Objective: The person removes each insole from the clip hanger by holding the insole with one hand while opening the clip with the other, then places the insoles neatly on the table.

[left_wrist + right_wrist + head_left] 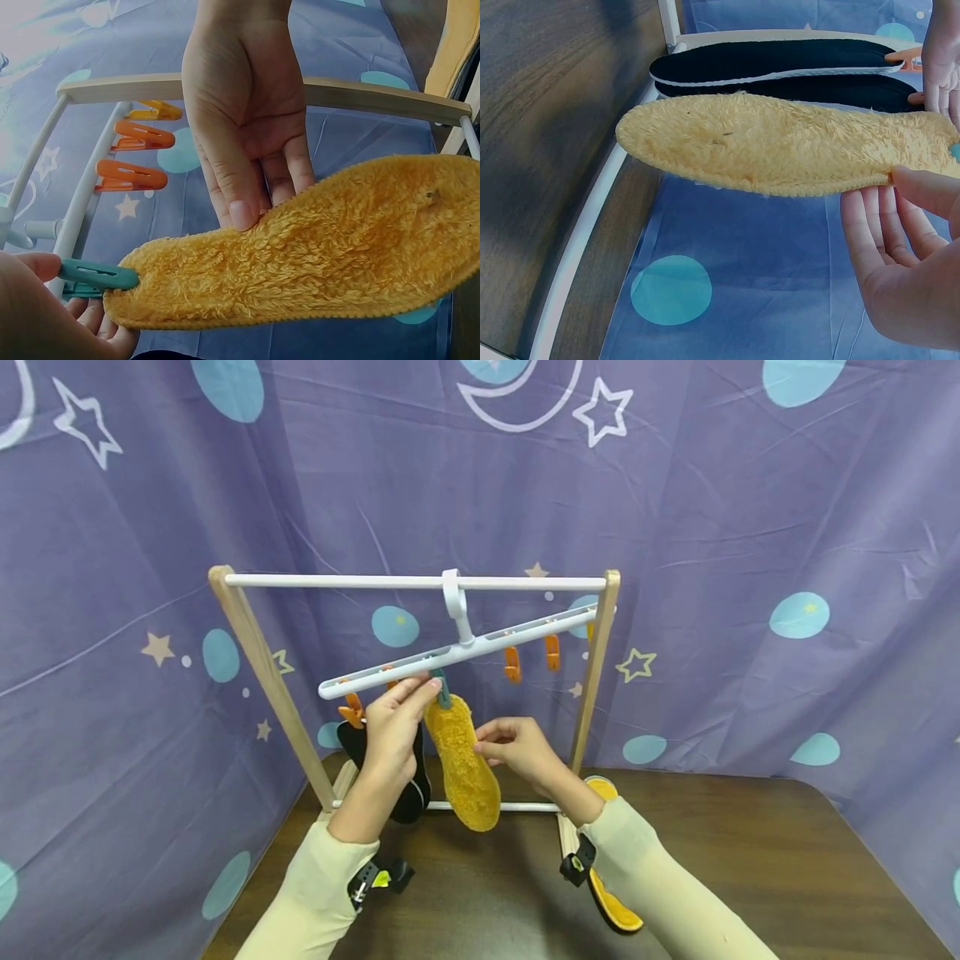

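A fuzzy yellow insole [465,760] hangs by one end from a green clothespin [441,689] on the white clip hanger [397,668]. My left hand [393,727] pinches the clothespin's handle end, thumb on one side and fingers behind, as the left wrist view shows. The clothespin's jaws sit over the insole's narrow end [124,300]. With thumb and fingers, my right hand [521,752] pinches the insole's side edge partway down. Two black insoles [772,61] hang just behind the yellow one, partly hidden by my left hand in the head view.
The hanger hooks over the white top bar [337,581] of a wood-sided rack and tilts, right end higher. Orange clothespins [512,665] hang along it. A yellow insole with a dark edge [618,910] lies on the brown table [750,860] under my right forearm. A purple curtain [750,527] stands behind.
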### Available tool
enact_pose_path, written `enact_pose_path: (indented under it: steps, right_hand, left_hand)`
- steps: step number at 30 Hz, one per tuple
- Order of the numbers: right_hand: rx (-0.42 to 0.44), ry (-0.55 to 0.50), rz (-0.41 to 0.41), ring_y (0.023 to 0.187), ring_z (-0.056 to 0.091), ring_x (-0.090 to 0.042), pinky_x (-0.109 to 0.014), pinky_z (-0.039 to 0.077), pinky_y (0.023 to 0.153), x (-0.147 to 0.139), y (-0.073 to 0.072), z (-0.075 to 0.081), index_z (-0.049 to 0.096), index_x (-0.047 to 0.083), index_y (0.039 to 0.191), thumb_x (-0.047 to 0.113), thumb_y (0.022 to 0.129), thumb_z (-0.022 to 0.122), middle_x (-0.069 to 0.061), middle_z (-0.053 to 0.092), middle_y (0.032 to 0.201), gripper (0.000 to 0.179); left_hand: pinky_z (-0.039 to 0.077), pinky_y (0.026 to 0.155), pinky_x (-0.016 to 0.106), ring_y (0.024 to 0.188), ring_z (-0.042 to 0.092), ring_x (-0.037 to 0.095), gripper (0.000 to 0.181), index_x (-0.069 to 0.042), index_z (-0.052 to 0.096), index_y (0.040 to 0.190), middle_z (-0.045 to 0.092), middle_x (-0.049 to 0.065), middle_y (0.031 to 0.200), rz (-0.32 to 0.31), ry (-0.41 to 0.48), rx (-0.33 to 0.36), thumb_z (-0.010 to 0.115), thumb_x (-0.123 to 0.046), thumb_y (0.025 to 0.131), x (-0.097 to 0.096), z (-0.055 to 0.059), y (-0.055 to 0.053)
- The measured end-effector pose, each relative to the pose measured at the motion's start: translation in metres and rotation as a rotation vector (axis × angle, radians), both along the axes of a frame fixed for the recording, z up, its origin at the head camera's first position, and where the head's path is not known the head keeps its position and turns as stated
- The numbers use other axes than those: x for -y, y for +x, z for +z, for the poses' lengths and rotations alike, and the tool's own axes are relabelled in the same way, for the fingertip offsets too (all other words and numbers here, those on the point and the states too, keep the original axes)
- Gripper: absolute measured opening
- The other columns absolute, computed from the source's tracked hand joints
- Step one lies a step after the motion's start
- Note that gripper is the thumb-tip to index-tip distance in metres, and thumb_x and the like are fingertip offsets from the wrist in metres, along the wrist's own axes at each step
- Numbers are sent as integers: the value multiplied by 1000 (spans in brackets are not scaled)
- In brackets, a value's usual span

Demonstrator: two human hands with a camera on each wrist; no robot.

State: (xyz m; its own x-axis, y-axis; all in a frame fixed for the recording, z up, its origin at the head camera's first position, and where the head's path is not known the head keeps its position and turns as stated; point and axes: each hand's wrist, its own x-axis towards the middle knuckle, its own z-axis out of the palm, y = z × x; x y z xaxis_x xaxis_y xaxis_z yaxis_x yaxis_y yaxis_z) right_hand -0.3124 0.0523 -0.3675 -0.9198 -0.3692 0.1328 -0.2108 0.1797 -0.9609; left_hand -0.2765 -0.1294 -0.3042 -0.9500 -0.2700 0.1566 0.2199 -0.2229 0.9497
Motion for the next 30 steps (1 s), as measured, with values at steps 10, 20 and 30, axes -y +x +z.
enact_pose_path:
  steps: [10, 20, 30]
  right_hand:
    - [6, -7, -1, 77, 68, -11, -37, 64, 76, 0, 0, -1, 73, -6, 105, 5, 91, 74, -16, 75, 93, 18]
    - [10, -13, -7, 76, 67, -10, -29, 63, 72, 2, -1, -1, 73, -6, 105, 4, 91, 74, -15, 76, 92, 17]
    - [23, -24, -6, 78, 67, -9, -30, 63, 74, 1, 1, -1, 73, -6, 106, 5, 91, 74, -16, 76, 96, 18]
  left_hand:
    - [50, 100, 24, 104, 65, 5, 37, 4, 67, 128, 73, 6, 120, 3, 2, 6, 72, -12, 95, -1, 0, 0]
    - [49, 99, 26, 100, 66, 5, 39, 3, 67, 129, 75, 0, 113, 4, 9, 8, 73, -14, 94, 0, 0, -1]
    - [49, 100, 27, 98, 66, 5, 37, 4, 68, 127, 74, -10, 99, 6, 20, 7, 74, -13, 94, -1, 0, -2]
